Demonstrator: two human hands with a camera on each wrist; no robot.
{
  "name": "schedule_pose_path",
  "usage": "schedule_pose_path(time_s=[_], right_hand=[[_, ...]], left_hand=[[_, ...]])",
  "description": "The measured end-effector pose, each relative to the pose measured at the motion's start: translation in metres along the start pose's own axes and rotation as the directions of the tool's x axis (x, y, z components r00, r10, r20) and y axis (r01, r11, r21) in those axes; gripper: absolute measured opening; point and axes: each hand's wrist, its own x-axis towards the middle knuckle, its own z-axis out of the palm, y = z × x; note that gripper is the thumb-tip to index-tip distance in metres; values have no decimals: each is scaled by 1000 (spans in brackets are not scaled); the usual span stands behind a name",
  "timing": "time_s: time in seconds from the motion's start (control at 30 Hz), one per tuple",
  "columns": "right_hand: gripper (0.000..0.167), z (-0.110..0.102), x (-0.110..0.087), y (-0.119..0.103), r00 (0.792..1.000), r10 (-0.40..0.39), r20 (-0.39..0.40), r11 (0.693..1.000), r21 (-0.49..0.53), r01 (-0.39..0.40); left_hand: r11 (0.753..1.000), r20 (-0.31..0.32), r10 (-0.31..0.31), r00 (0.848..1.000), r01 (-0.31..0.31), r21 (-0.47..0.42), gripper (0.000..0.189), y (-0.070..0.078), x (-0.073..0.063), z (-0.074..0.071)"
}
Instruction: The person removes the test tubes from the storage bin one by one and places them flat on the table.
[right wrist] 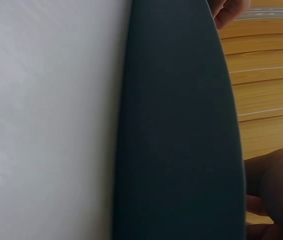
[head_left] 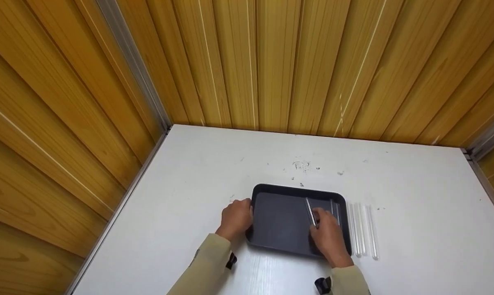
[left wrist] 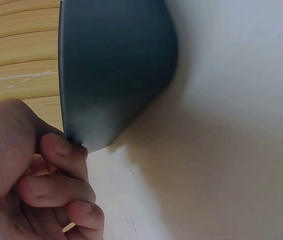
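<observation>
A dark grey rectangular tray (head_left: 277, 223) lies on the white table. My left hand (head_left: 236, 217) grips its left rim; in the left wrist view the curled fingers (left wrist: 56, 187) meet the tray's edge. Over the right half of the tray, my right hand (head_left: 328, 235) holds a clear test tube (head_left: 310, 212) between thumb and fingers, its far end pointing away from me. More clear tubes (head_left: 335, 208) lie in the tray along its right side, partly hidden by that hand. The tray wall (right wrist: 176, 120) hides most of the right hand's work in the right wrist view.
Several clear test tubes (head_left: 363, 231) lie side by side on the table (head_left: 427, 213), just right of the tray. Wood-patterned walls (head_left: 271, 65) rise behind the table and on its left. Small dark marks (head_left: 302, 165) dot the tabletop beyond the tray.
</observation>
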Motion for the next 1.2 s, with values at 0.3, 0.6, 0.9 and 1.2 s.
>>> schedule_pose_path(time_s=[0.3, 0.6, 0.9, 1.2], right_hand=[[38, -11, -3, 3, 999, 37, -26, 998, 51, -36], [39, -28, -8, 7, 996, 68, -55, 996, 61, -64], [43, -45, -13, 12, 991, 122, -46, 987, 111, -117], [43, -61, -16, 23, 975, 206, -79, 976, 91, -199]], left_hand=[[1000, 16, -19, 1000, 19, -17, 16, 0, -1, 1], [1000, 8, 12, 1000, -12, 5, 15, 0, -2, 0], [1000, 6, 23, 1000, -23, -11, 16, -2, -2, 0], [1000, 30, 9, 1000, -8, -9, 15, 1, -2, -1]])
